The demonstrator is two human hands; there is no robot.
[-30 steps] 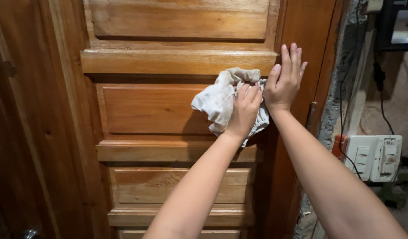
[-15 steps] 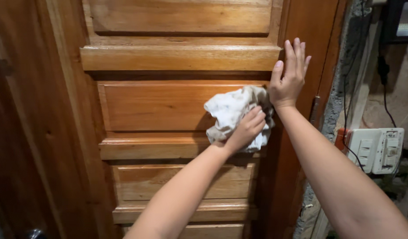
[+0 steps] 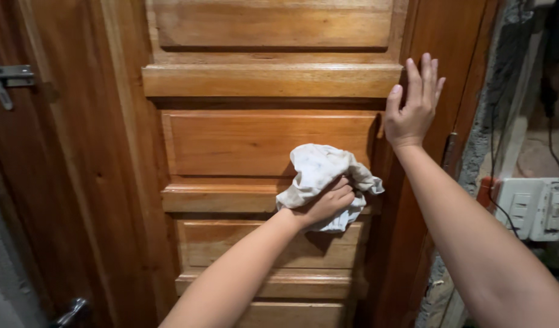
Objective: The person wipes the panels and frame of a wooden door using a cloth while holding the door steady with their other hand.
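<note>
A varnished wooden door [image 3: 255,140] with raised horizontal panels fills the view. My left hand [image 3: 324,203] grips a crumpled white cloth [image 3: 319,170] and presses it against a ledge between two panels, low on the door's right side. My right hand [image 3: 416,103] lies flat with fingers spread on the door's right stile, above and to the right of the cloth.
A metal latch [image 3: 6,79] is fixed to the wood at the upper left. A metal handle [image 3: 73,313] shows at the bottom left. A hinge [image 3: 450,152] sits on the door's right edge. White wall switches [image 3: 531,206] and dark cables [image 3: 495,121] hang on the rough wall at right.
My left hand has carried the cloth downward, from the upper panel to the ledge below it. My right hand has stayed flat on the stile. The view has shifted left.
</note>
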